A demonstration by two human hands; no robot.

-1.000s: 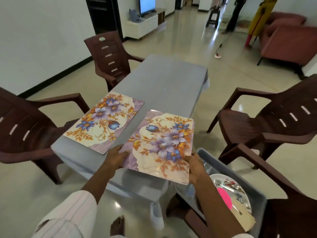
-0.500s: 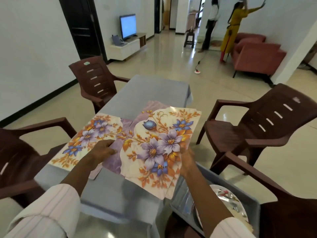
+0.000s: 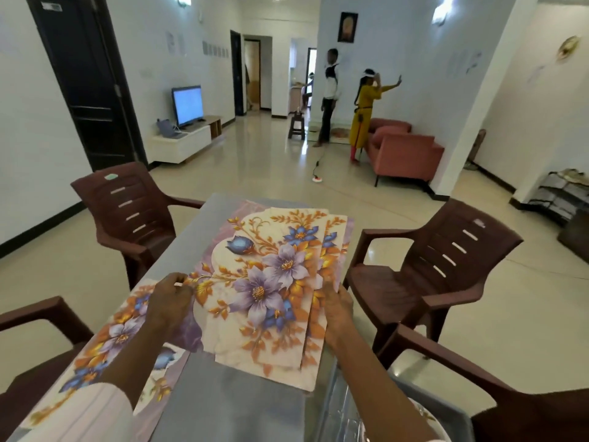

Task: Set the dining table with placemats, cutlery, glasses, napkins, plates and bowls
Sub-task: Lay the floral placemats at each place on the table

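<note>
With left hand [image 3: 170,301], pinched the left edge of a fanned stack of placemats [image 3: 271,282], curling the fingers onto the top mat. With right hand [image 3: 339,309], gripped the stack's right side along its stepped mat edges. Noted the print on the top mat: purple and blue blooms, orange leaves, cream ground, mauve border. Found the stack lying lengthwise over the middle of the grey surface [image 3: 229,406], reaching toward its far end. Could not tell whether it was resting there or lifted just clear. Saw a single placemat [image 3: 118,336] of the same print laid flat on the near left of the surface, partly hidden under the left forearm and overlapped at its inner edge by the stack's near left corner. Logged a striped sleeve [image 3: 86,413] on the left arm. Counted four brown plastic chairs around the surface: far left chair [image 3: 127,205], far right chair [image 3: 446,260], near left chair [image 3: 28,317], near right chair [image 3: 516,409]. Spotted a grey tub [image 3: 452,409] at lower right, just beside the surface, with the pale rim of a plate [image 3: 425,414] inside and the rest cut off by the frame. Recorded, well beyond, a lit television [image 3: 188,105], a pink sofa [image 3: 404,151], and two people [image 3: 330,97] standing by the far wall.
</note>
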